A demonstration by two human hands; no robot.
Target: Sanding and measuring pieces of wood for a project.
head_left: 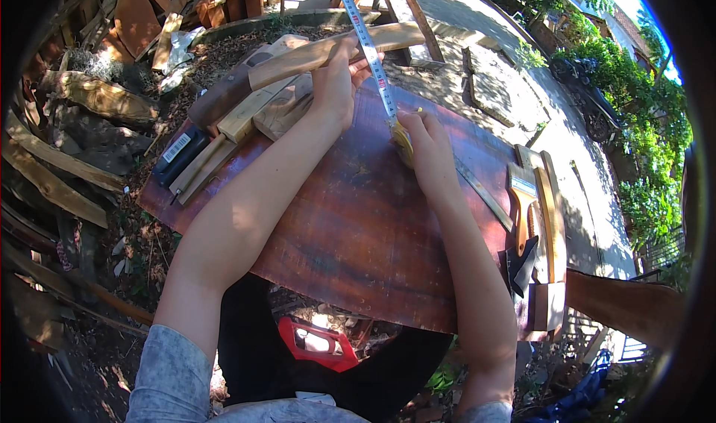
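My left hand (pixel 333 91) is closed round a curved, pale length of wood (pixel 294 63) above the far side of a reddish-brown board (pixel 350 251). My right hand (pixel 429 147) grips a yellow tape measure (pixel 403 145) over the board's middle. Its white blade (pixel 367 44) runs out away from me, crosses the curved wood and leaves the top of the view. The fingers of my left hand are close to the blade; whether they touch it I cannot tell. Beneath the curved wood lie a wooden block (pixel 287 110) and other timber pieces.
On the board's right edge lie a wide paintbrush (pixel 523 192), a metal ruler (pixel 485 195), dark sheets (pixel 522 266) and wooden strips (pixel 550 214). A black box-like item (pixel 181 157) sits at its left corner. Scrap wood (pixel 104 95) is piled left. A motorcycle (pixel 593 102) stands far right.
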